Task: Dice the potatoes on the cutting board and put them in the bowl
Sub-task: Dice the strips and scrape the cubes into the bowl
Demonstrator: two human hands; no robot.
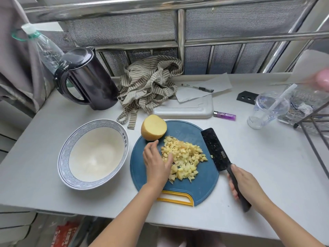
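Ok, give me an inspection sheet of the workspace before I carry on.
Surface: white tabletop, crowded at the back.
Job's things: round blue plastic cutting board holds a pile of diced potato, an uncut yellow potato half at its far edge; white ceramic bowl with blue-patterned rim, left of it, empty.
Clutter: black electric kettle, striped cloth, purple lighter, black pen on paper, clear plastic cup.
Grippers: left hand rests against the dice; right hand grips the black cleaver by its handle.
Cables: nothing seen.
Surroundings: metal railing with mesh panels behind.
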